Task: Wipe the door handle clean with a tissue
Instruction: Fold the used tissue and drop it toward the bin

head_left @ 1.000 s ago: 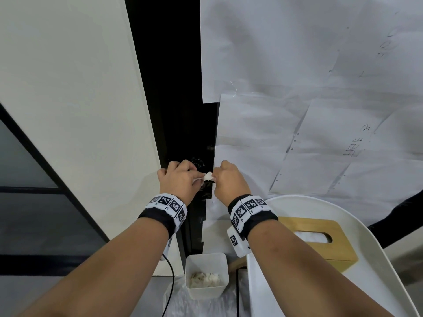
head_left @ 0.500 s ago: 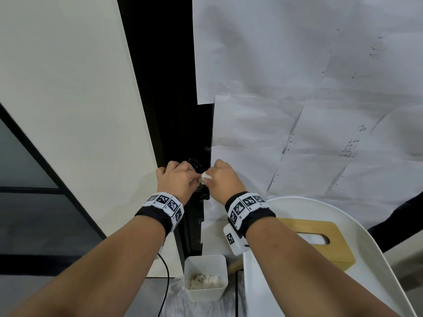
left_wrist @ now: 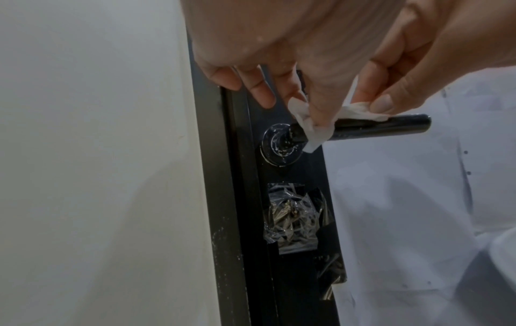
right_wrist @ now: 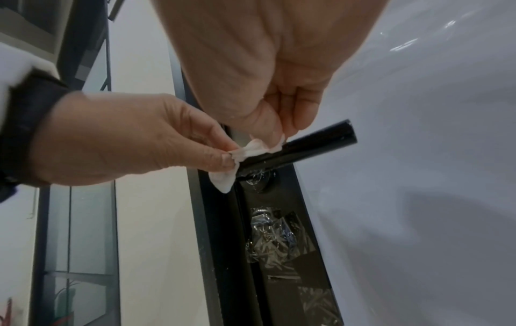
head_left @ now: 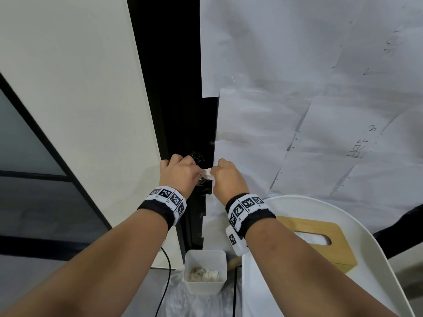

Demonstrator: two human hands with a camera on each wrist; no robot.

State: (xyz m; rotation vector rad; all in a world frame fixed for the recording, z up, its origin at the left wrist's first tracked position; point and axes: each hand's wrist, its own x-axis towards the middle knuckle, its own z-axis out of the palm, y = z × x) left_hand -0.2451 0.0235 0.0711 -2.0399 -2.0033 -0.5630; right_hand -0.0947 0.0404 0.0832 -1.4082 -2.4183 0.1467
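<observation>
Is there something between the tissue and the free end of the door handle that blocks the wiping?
Nothing visible. The tissue already lies on the door handle, pinched by both hands, and the bar is bare to its tip.

Head view: door handle (head_left: 201,179) mostly hidden behind both hands; only a dark bit shows betw. them. Tissue (head_left: 207,172) shows as a small white scrap there, rest covered by knuckles. Left hand (head_left: 180,176) and right hand (head_left: 225,179) seen from the back, so fingers aren't visible in that view.

Left wrist view: palm cut off by top edge; the handle's part under the tissue (left_wrist: 312,125) is covered. Right wrist view: handle base (right_wrist: 258,178) partly behind tissue (right_wrist: 251,152).

Tissue box (head_left: 320,245) partly hidden by right forearm. White bin (head_left: 204,271) contents too small to tell. Handwriting on taped paper (head_left: 359,147) unreadable. White desk (head_left: 389,259) cut off by frame's bottom edge.
</observation>
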